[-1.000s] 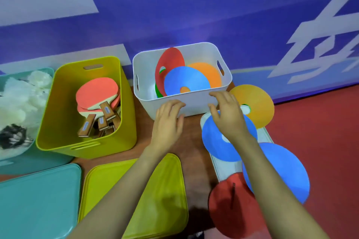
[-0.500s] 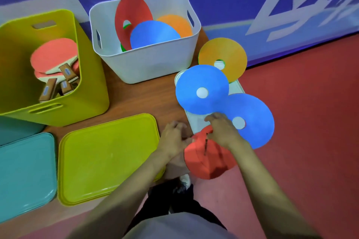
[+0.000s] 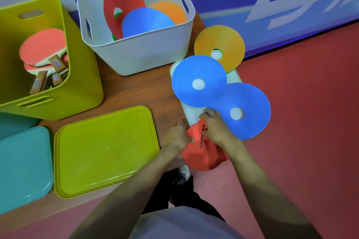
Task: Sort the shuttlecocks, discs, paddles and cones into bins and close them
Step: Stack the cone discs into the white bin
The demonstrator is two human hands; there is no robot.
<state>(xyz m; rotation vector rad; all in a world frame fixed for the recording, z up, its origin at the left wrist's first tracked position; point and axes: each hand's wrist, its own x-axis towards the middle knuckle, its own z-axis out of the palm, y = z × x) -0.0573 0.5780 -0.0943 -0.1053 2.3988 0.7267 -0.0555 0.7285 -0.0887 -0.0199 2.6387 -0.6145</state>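
In the head view, both hands are now down at the near edge of the wooden surface (image 3: 136, 91); a second ago they were up by the white plastic bin (image 3: 139, 54). The left hand (image 3: 177, 137) grips the left rim of the soft red disc (image 3: 204, 153) and the right hand (image 3: 217, 129) pinches its top edge. The disc lay flat before. It now buckles between them at the near end of the flat white lid (image 3: 191, 116).

The farther blue disc (image 3: 199, 81), the nearer blue disc (image 3: 242, 110) and the yellow-orange disc (image 3: 219, 46) stay untouched on that lid. We judge the red disc goes into the white bin next, and the other three must follow before the lid can close it.
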